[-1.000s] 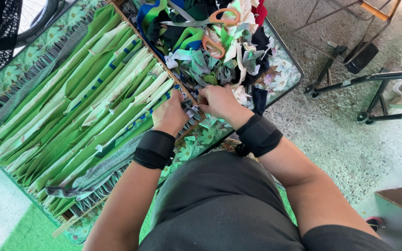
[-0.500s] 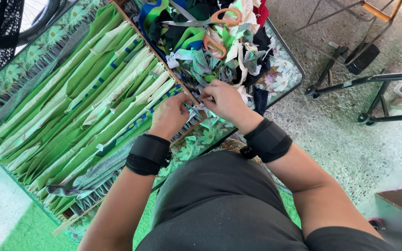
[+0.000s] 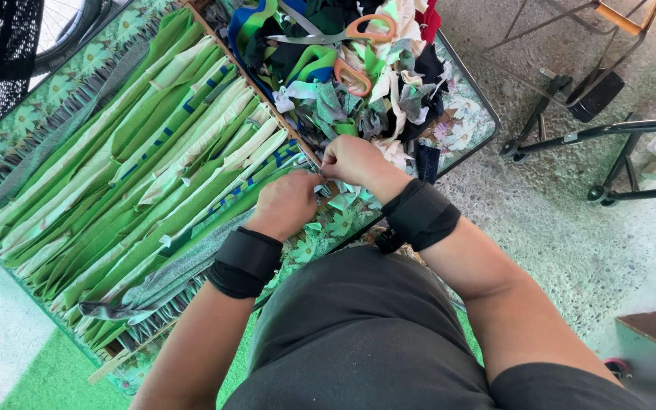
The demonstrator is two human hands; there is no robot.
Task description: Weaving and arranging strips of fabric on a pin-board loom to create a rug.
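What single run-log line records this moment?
left hand: on green strips | right hand: pinching strip end | scissors: on scrap pile

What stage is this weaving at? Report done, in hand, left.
Done: green and cream fabric strips lie side by side across the wooden frame. In hand: the left hand and right hand pinch a strip end at the frame's edge. Left: a scrap pile with scissors lies unused.
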